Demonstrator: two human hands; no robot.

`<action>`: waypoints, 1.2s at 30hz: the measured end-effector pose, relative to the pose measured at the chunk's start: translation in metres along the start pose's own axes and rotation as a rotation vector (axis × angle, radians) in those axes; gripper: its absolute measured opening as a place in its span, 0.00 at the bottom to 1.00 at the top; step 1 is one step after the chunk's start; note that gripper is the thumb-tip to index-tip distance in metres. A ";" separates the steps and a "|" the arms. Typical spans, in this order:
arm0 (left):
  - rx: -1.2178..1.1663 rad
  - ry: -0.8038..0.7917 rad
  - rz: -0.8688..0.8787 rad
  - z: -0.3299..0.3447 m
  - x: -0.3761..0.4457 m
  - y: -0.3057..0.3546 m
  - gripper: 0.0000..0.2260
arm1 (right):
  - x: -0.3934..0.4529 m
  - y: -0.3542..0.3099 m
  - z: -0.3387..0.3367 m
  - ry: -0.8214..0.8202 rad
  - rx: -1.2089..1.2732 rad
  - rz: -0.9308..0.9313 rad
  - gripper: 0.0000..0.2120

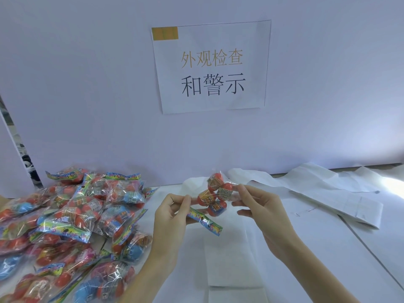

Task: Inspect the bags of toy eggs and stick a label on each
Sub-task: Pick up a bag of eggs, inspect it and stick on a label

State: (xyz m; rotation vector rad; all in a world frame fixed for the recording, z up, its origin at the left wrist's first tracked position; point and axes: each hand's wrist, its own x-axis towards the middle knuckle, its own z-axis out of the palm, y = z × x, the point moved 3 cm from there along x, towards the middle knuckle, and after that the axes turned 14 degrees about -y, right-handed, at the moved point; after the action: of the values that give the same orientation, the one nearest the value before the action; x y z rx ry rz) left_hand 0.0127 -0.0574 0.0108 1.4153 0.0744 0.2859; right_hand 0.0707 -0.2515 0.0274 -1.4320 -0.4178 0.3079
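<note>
Carefully now, with the left hand (172, 212) pinching the printed header and the right hand (254, 204) pinching the film's far edge, the bag of toy eggs (213, 196) held above the worktop (284, 248) should be turned slowly, checking every egg.

Inspection station: posted sign (212, 66), heaped bags (72, 215)

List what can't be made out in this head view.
- Pile of bags: cut off by the left and bottom edges; count unknowable.
- Print on the held bag: too small and blurred.
- Left hand fingers: their tips hidden behind the bag's header.
- Any label on the held bag: indistinguishable.
</note>
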 end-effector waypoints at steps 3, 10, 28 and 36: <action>0.099 -0.083 0.038 0.002 -0.002 0.002 0.06 | -0.001 -0.002 0.000 -0.033 -0.029 -0.019 0.11; 0.154 -0.198 0.099 0.010 -0.005 0.007 0.09 | -0.001 -0.001 0.005 -0.109 -0.076 -0.004 0.17; 0.033 -0.284 0.246 0.008 -0.008 0.011 0.15 | -0.006 -0.009 0.007 -0.132 0.081 -0.187 0.15; -0.144 -0.174 -0.004 0.003 0.000 0.003 0.22 | -0.004 -0.008 0.009 -0.259 -0.264 -0.205 0.34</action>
State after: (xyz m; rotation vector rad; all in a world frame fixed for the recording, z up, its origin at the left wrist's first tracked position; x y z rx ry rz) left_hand 0.0123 -0.0596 0.0146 1.2913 -0.0849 0.1605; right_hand 0.0624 -0.2461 0.0353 -1.5957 -0.8360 0.2800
